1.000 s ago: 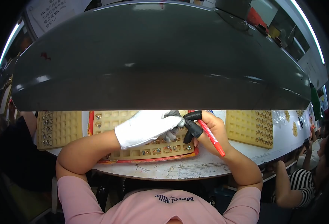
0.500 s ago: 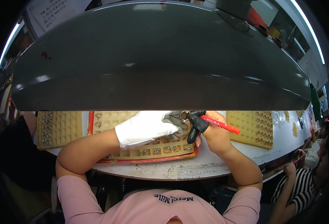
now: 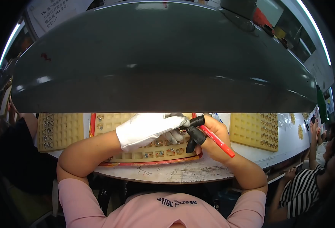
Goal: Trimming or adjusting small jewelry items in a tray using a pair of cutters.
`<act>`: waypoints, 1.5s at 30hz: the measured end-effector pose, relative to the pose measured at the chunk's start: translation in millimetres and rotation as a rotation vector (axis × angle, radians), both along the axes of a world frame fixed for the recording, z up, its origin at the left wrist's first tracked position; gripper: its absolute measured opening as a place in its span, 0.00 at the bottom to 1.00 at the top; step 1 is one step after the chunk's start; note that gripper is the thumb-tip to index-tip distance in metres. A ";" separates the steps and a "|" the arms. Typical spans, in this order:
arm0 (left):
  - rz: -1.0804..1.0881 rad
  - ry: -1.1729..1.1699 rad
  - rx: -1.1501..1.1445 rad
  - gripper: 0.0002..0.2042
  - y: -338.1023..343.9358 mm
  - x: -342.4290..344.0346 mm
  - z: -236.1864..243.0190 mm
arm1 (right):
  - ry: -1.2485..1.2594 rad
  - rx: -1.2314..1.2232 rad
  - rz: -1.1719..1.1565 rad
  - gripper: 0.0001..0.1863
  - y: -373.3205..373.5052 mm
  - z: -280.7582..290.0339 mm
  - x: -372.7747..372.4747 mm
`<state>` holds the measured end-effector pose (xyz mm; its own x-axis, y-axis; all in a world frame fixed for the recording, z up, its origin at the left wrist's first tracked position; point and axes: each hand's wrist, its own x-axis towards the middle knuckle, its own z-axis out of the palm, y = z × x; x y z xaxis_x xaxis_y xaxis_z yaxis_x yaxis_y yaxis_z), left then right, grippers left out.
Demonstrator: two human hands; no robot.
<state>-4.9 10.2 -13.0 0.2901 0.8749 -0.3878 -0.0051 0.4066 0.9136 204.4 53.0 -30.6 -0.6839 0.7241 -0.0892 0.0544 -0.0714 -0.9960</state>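
Note:
My left hand (image 3: 159, 131), in a white glove with grey fingertips, pinches a small ring (image 3: 182, 131), mostly hidden by fingers, over a cream slotted tray (image 3: 127, 156) with a red border. Black covers wrap fingers of my right hand (image 3: 209, 136), which grips a red marker (image 3: 217, 141) slanting down toward my wrist. Its fingertips meet those of my left hand at the ring; the marker's upper end is hidden. Several rings with stones (image 3: 159, 154) sit in the tray's slots below both hands.
Slotted ring trays flank the middle one, at left (image 3: 64, 132) and right (image 3: 243, 131). Small bags (image 3: 285, 125) lie farther right on the white bench (image 3: 148, 173). A dark grey hood (image 3: 163, 57) spans the view above my hands. Co-workers (image 3: 300, 192) sit at the right and left edges.
Half a second ago the ring showed upright and the marker lay flatter; now fingers mostly cover the ring and the marker slants steeply again. Co-workers at the right have shifted their arms.

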 end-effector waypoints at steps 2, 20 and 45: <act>-0.006 -0.070 0.015 0.18 -0.4 -0.8 -2.8 | -0.009 0.077 0.016 0.07 1.4 -2.2 1.8; -0.086 0.243 0.230 0.14 -2.2 5.3 6.9 | 0.055 1.105 -0.117 0.18 13.1 -10.7 2.9; -0.122 0.706 0.627 0.10 -7.3 7.9 6.8 | 0.053 1.333 -0.173 0.13 18.1 -13.3 3.3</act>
<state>3.0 2.9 -6.2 0.2718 0.9621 0.0216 0.6417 -0.1979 0.7410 207.6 71.0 -44.0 -0.5562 0.3147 0.7692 0.1030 0.9445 -0.3119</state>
